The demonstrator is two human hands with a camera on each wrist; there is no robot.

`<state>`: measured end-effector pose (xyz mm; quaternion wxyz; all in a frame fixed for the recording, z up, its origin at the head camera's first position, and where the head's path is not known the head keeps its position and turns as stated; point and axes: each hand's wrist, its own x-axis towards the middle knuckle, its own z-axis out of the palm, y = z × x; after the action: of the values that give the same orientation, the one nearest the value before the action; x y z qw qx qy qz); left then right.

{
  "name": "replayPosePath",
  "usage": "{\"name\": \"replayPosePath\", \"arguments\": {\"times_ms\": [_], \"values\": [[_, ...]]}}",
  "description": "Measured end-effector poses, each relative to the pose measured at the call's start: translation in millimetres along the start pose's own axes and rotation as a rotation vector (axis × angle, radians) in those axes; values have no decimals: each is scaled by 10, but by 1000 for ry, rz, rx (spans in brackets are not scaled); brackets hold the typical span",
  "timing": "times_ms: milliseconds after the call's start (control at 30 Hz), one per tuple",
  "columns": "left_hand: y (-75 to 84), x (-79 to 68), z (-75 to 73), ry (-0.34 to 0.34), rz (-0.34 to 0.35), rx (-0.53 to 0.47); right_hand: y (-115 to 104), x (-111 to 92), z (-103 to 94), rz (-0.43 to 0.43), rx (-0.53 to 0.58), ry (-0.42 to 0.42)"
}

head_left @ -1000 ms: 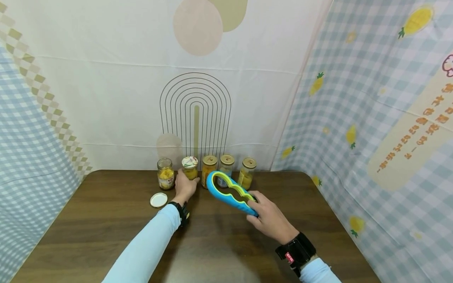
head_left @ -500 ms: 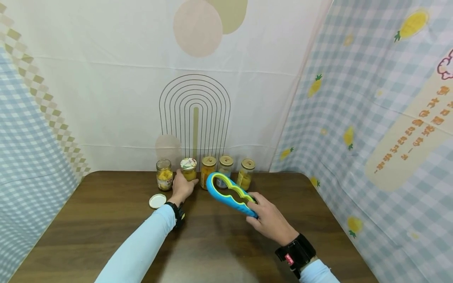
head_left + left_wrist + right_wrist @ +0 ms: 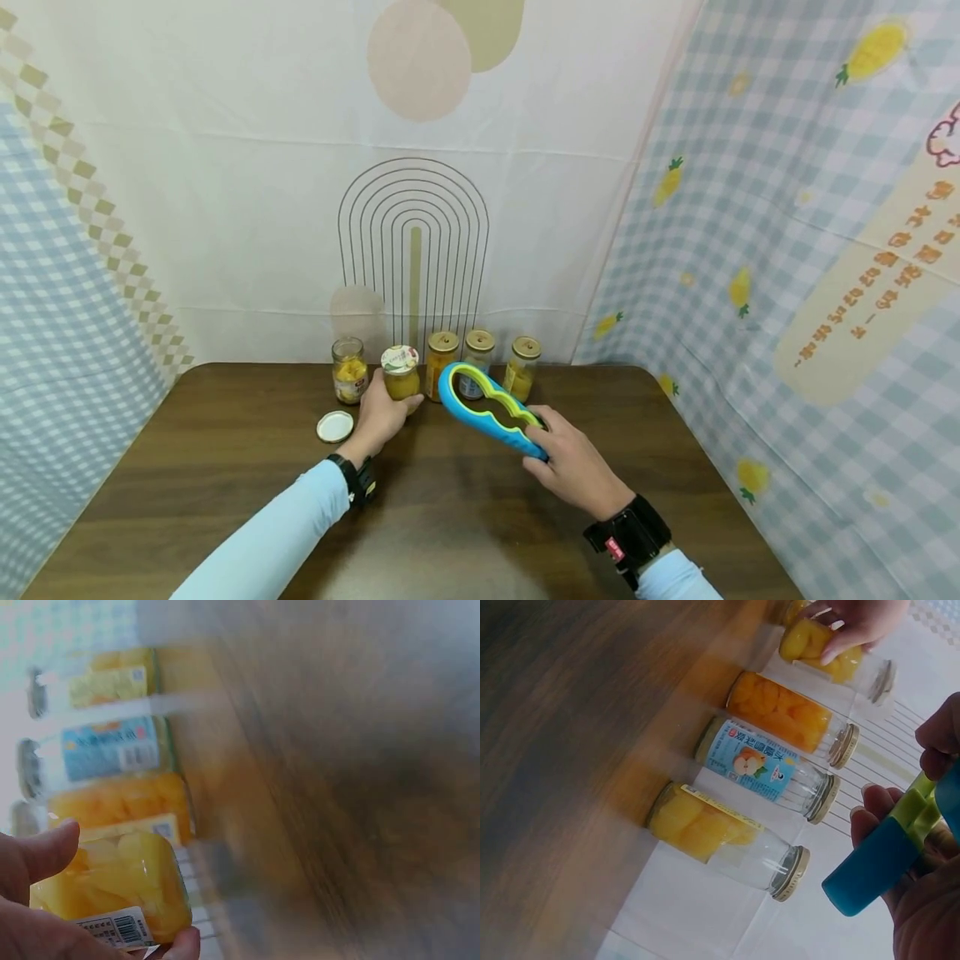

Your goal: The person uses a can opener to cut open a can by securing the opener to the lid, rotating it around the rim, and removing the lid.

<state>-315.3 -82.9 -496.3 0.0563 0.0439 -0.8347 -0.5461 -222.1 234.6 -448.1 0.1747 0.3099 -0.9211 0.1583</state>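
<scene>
My left hand (image 3: pixel 382 414) grips a glass jar of yellow fruit (image 3: pixel 402 383), which has a white patterned lid. In the left wrist view thumb and fingers wrap round this jar (image 3: pixel 127 877), its barcode label showing. My right hand (image 3: pixel 576 467) holds a blue and green jar opener (image 3: pixel 480 414) by one end, above the table before the jars on the right. Part of the opener (image 3: pixel 877 866) also shows in the right wrist view. Just left of my left hand stands a lidless jar of yellow fruit (image 3: pixel 349 373), with a white lid (image 3: pixel 334 427) lying in front of it.
To the right of the held jar stand a jar of orange fruit (image 3: pixel 776 712), a jar with a blue label (image 3: pixel 754 765) and another jar of yellow fruit (image 3: pixel 705 825), all with gold lids. Behind the brown table (image 3: pixel 465 533) hangs a white cloth (image 3: pixel 255 225).
My left hand has drawn the white-lidded jar slightly toward me, away from the row's back line. The right hand and jar opener have stayed almost still.
</scene>
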Motion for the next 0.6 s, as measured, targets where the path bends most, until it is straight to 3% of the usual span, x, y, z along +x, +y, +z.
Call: {"name": "replayPosePath", "arguments": {"times_ms": [167,600], "values": [[111,-326,-122,-93,-8,-28,-26,5,-23,-5,3,-3],[228,-986,-195,-174,28,-85,-82,19,-76,-11,5,12]]}}
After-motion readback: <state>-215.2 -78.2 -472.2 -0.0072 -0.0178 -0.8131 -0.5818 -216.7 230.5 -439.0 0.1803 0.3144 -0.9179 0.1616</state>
